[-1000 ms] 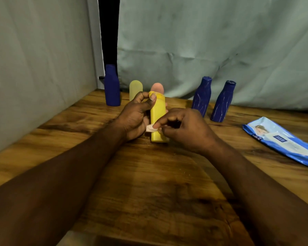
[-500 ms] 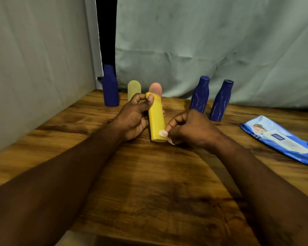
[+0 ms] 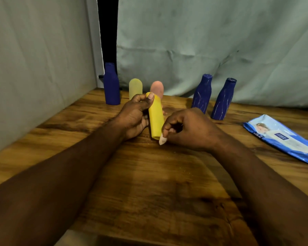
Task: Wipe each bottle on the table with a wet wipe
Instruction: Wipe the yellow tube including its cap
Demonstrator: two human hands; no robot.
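Note:
My left hand (image 3: 135, 116) grips a bright yellow bottle (image 3: 156, 119), thumb on its top, and holds it upright near the table's middle. My right hand (image 3: 187, 128) pinches a small wadded white wet wipe (image 3: 162, 139) against the bottle's lower right corner. Behind stand a pale yellow bottle (image 3: 135, 88) and a pink bottle (image 3: 157, 88), partly hidden by the held one. A dark blue bottle (image 3: 111, 85) stands at the back left, and two more blue bottles (image 3: 202, 93) (image 3: 223, 99) stand at the back right.
A blue wet-wipe pack (image 3: 281, 139) lies flat at the right on the wooden table (image 3: 149, 183). Cloth sheets hang close behind and to the left of the table. The table's near edge runs along the bottom of the view.
My right hand has slid the wipe down the yellow bottle from mid-height to its base. My left hand keeps its grip on the bottle.

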